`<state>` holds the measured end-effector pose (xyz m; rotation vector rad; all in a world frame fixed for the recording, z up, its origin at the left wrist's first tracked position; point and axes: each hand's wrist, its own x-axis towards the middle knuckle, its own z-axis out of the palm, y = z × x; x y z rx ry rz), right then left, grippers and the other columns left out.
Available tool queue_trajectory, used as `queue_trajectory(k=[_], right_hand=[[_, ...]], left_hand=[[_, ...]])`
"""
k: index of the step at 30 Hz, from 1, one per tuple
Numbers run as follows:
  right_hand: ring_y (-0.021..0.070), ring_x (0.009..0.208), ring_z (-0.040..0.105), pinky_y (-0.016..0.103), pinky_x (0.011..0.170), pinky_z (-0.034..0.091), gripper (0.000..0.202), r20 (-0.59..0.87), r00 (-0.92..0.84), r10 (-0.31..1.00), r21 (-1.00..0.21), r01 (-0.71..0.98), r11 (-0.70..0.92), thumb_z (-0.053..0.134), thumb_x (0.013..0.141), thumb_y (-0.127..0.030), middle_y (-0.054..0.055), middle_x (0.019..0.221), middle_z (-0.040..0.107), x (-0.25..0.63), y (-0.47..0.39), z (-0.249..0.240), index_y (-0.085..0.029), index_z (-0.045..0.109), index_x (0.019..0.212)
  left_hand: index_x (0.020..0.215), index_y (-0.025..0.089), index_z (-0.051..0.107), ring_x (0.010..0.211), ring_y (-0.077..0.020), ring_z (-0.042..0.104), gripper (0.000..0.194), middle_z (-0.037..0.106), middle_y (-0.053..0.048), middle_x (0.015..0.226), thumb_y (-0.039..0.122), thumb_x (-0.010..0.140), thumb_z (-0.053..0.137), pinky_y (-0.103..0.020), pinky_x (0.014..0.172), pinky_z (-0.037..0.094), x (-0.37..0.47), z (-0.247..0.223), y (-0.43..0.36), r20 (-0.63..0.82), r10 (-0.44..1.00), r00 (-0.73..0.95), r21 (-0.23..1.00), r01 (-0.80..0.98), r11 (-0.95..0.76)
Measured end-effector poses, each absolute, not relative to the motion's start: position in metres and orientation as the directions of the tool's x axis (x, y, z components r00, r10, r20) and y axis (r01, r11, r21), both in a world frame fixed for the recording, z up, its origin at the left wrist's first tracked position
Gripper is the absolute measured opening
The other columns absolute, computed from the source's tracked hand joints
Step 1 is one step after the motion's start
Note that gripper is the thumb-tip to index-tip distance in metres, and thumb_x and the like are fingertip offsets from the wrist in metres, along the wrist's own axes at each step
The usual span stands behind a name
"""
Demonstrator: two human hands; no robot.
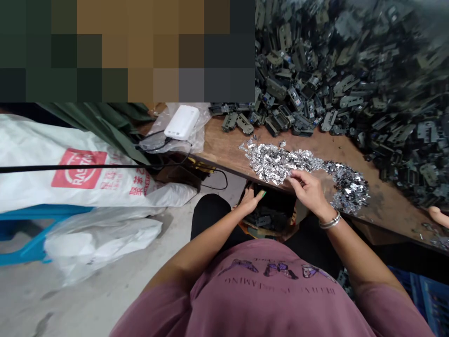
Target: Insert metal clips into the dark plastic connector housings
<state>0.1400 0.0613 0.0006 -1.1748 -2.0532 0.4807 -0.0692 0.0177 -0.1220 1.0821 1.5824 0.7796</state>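
Note:
A heap of small shiny metal pieces point(271, 161) lies along the table's near edge, with a darker heap of metal pieces point(351, 189) joined to its right end. My right hand point(310, 192), with a bracelet on the wrist, is at the front of the shiny heap. Its thumb and forefinger are pinched together; what is between them is too small to make out. Lower and to the left, my left hand point(249, 202) is closed above an open box point(295, 216) in my lap. Something green shows by its thumb, and its grip is partly hidden. Dark parts point(268, 219) lie inside the box.
A large mound of dark plastic housings point(305, 89) covers the back and right of the wooden table point(224, 145). At the left corner a white power bank point(181, 122) rests on clear plastic. White sacks point(31, 164) sit on a blue stool point(31, 241). Another person's finger point(438, 216) shows at right.

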Motion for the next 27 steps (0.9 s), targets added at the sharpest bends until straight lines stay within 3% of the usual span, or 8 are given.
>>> queue_trajectory(k=[6,9,14,19,23,27], right_hand=[[0.0265,0.105,0.062,0.041,0.096,0.049,0.038,0.348,-0.262,0.900,-0.461,0.788,0.408,0.060,0.086,-0.022,0.018,0.113,0.064,0.108,0.158,0.005,-0.007,0.059,0.120],[0.0303,0.117,0.055,0.045,0.102,0.044,0.046,0.299,-0.210,0.931,-0.384,0.867,0.319,0.062,0.087,-0.026,0.020,0.121,0.059,0.083,0.198,0.011,-0.008,0.053,0.127],[0.0300,0.105,0.060,0.039,0.088,0.047,0.039,0.258,-0.173,0.951,-0.192,0.955,0.226,0.061,0.088,-0.026,0.018,0.119,0.057,0.058,0.229,0.019,-0.012,0.053,0.123],[0.0262,0.094,0.063,0.032,0.077,0.045,0.025,0.239,-0.286,0.928,-0.044,0.951,0.305,0.045,0.096,-0.023,0.017,0.113,0.060,0.070,0.228,0.022,-0.012,0.060,0.112],[0.0233,0.089,0.063,0.031,0.074,0.046,0.026,0.300,-0.327,0.896,-0.103,0.923,0.371,0.044,0.097,-0.026,0.014,0.106,0.062,0.092,0.188,0.026,-0.013,0.064,0.109],[0.0179,0.081,0.061,0.029,0.075,0.049,0.023,0.482,-0.378,0.790,-0.385,0.719,0.578,0.048,0.097,-0.031,0.007,0.089,0.065,0.104,0.100,0.023,-0.017,0.066,0.101]], left_hand=[[0.089,0.015,0.063,0.089,-0.0248,0.066,0.032,0.070,-0.008,0.086,0.037,0.068,0.075,-0.035,0.080,0.050,-0.054,-0.111,-0.007,-0.419,0.896,0.143,0.905,0.141,0.401],[0.081,0.015,0.062,0.080,-0.0202,0.065,0.026,0.068,-0.006,0.080,0.035,0.070,0.074,-0.031,0.074,0.050,-0.053,-0.097,-0.026,-0.407,0.887,0.218,0.914,0.093,0.396],[0.077,0.017,0.062,0.079,-0.0180,0.064,0.024,0.069,-0.005,0.080,0.036,0.071,0.075,-0.029,0.073,0.049,-0.063,-0.061,-0.043,-0.358,0.897,0.260,0.926,-0.027,0.377],[0.087,0.016,0.068,0.075,-0.0152,0.063,0.029,0.068,-0.004,0.080,0.041,0.073,0.075,-0.026,0.071,0.048,-0.070,-0.028,-0.038,-0.337,0.912,0.233,0.917,-0.138,0.374],[0.091,0.016,0.068,0.078,-0.0157,0.065,0.037,0.070,-0.007,0.091,0.047,0.073,0.075,-0.024,0.065,0.049,-0.071,-0.013,-0.026,-0.346,0.923,0.166,0.892,-0.247,0.379],[0.093,0.019,0.062,0.083,-0.0181,0.067,0.047,0.069,-0.008,0.108,0.048,0.064,0.084,-0.023,0.057,0.052,-0.066,-0.008,-0.010,-0.367,0.914,0.170,0.751,-0.526,0.399]])
